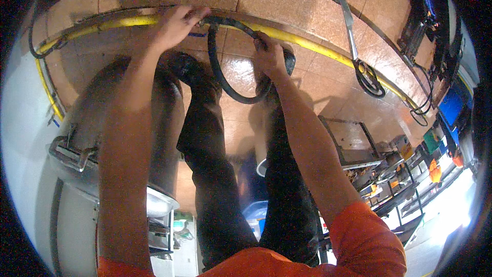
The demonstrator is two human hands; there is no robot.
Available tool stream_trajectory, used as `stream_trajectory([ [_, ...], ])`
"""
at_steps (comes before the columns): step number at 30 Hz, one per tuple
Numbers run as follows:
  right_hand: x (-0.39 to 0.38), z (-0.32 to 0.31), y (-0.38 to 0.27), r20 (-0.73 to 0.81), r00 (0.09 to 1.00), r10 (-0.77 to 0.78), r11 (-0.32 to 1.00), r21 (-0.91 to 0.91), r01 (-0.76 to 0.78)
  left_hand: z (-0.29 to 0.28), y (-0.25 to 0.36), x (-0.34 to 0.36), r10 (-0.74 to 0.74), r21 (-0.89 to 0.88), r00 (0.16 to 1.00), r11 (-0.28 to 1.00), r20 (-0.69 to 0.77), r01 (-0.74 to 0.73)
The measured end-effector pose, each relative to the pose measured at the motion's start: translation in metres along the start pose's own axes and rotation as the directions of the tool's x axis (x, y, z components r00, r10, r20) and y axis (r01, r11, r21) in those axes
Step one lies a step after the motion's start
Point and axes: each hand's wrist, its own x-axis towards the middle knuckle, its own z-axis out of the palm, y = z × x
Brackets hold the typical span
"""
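A thick black hose (216, 64) hangs in a loop between my hands, low over the tiled floor. My right hand (270, 56) is closed round one stretch of it, in front of my right shoe. At the hose's far-left end, my left hand (177, 28) has its fingers curled in, somewhat blurred, beside a yellow pipe (138, 21). The fingers hide part of that end, and a small fitting seems to show there. The pipe runs along the floor just behind both hands. Right of my right hand, long-bladed scissors (351, 36) with black handles lie across the pipe.
A large metal pot (166, 118) with a side handle (77, 156) stands by my left leg. To the right are a dark metal frame (348, 141) and crowded shelving (394, 184). Thin black cables (428, 90) trail near the right wall. A blue bin (453, 105) stands beyond.
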Motion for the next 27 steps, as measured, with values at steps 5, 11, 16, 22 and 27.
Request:
stream_trajectory([
  [5,-0.017,-0.023,-0.016,-0.009,0.981,0.194,0.845,0.509,-0.163,0.045,-0.072,-0.058,0.382,0.361,0.816,0.903,-0.434,-0.231],
  [11,-0.073,-0.016,0.023,0.468,0.729,0.500,0.158,0.778,-0.608,0.097,-0.022,-0.095,-0.313,-0.138,0.849,0.950,-0.426,0.281],
  [16,-0.085,0.014,0.008,0.416,0.748,0.517,0.112,0.834,-0.541,0.138,0.009,-0.094,-0.705,-0.703,0.697,0.560,-0.128,0.437],
  [22,-0.073,0.064,0.010,0.137,0.879,0.456,0.534,0.748,-0.394,0.124,0.071,-0.081,-0.683,-0.986,0.724,-0.168,0.100,-0.022],
  [27,-0.065,0.068,0.009,-0.241,0.937,0.253,0.966,0.105,-0.234,0.122,0.069,-0.084,-0.511,-0.916,0.858,0.318,0.052,0.244],
])
